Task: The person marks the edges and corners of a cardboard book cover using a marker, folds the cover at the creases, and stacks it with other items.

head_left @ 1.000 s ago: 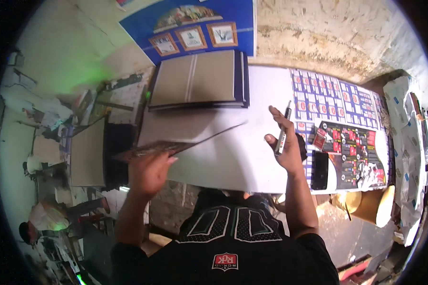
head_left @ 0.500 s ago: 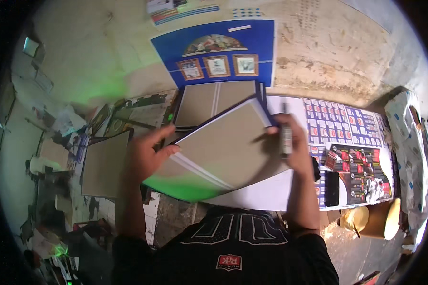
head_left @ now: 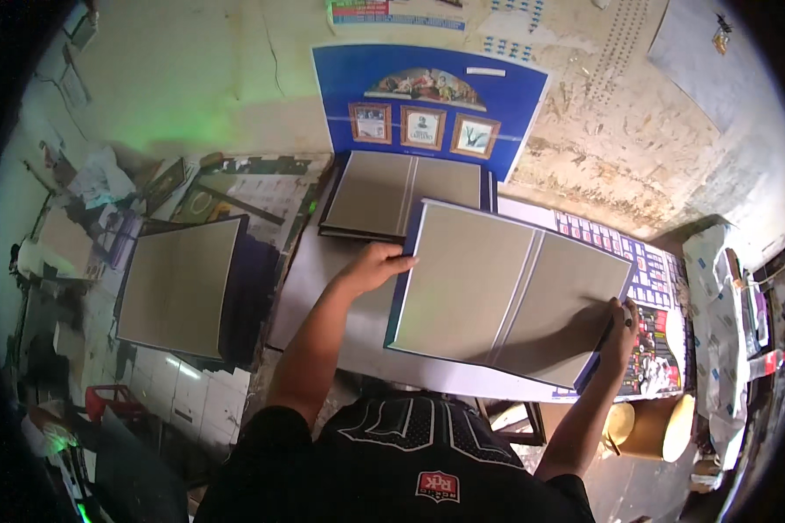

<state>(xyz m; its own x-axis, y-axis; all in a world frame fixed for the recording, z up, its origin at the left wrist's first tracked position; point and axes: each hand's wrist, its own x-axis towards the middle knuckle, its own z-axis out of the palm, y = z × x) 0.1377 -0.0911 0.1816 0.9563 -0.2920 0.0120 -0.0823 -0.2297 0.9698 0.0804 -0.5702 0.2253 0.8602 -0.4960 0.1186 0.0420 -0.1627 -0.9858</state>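
An opened-out book cover (head_left: 471, 279), grey board inside with dark blue edges and pale strips at the spine, tilts over the white-topped table. My left hand (head_left: 375, 267) pinches its left edge, thumb on the grey face and the other fingers hidden behind. At the right edge my right hand (head_left: 617, 338) grips the cover. A dark tip by those fingers seems to belong to the pen-like stick seen there earlier; most of it is hidden. Behind lies a stack of similar covers (head_left: 371, 193), and another grey-faced cover (head_left: 181, 288) rests at the left.
Against the wall leans a blue board (head_left: 344, 78) with framed pictures. Printed sheets (head_left: 658, 349) cover the table's right end, near a wrapped white bundle (head_left: 713, 288). A yellowish container (head_left: 672, 427) stands below at the right, and a red stool (head_left: 113, 401) at lower left.
The cover has moved right and turned to lie squarer, its whole grey inside now showing. My left hand went right to its left edge; my right hand moved lower and right.
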